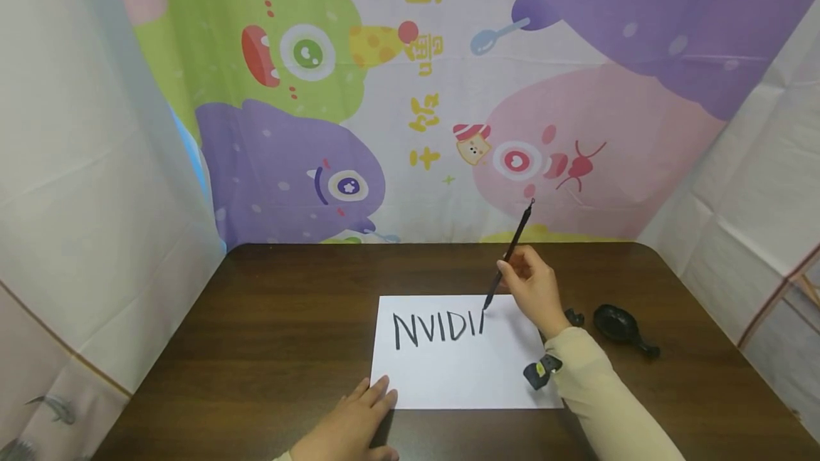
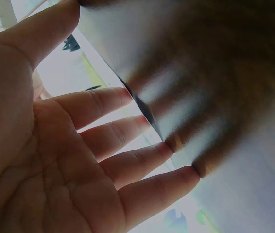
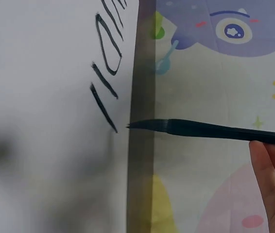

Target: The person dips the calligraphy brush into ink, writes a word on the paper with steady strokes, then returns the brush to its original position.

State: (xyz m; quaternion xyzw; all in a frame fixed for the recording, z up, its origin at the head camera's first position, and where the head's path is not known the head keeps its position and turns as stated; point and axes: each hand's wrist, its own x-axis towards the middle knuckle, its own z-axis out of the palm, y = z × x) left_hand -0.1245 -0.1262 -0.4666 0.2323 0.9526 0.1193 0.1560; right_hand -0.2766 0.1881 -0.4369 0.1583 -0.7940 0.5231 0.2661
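A dark brush (image 1: 510, 255) with a black tip stands tilted in my right hand (image 1: 533, 289), pinched between thumb and fingers. Its tip is near the top end of the last slanted stroke on a white sheet of paper (image 1: 461, 383). In the right wrist view the brush (image 3: 200, 130) points at the paper (image 3: 40, 87), its tip slightly apart from the surface. Black strokes reading "NVIDI" and one more slanted line mark the sheet. My left hand (image 1: 359, 418) rests at the paper's lower left corner, fingers spread and straight; the left wrist view shows this palm (image 2: 55, 160) and its fingertips on the surface.
To the right of the paper lies a black spoon-shaped dish (image 1: 616, 324) with a short handle. A black wrist camera (image 1: 538, 373) sits on the right sleeve. Behind the brown table (image 1: 282, 319) hangs a cartoon-printed curtain (image 1: 410, 219), with white fabric walls at both sides.
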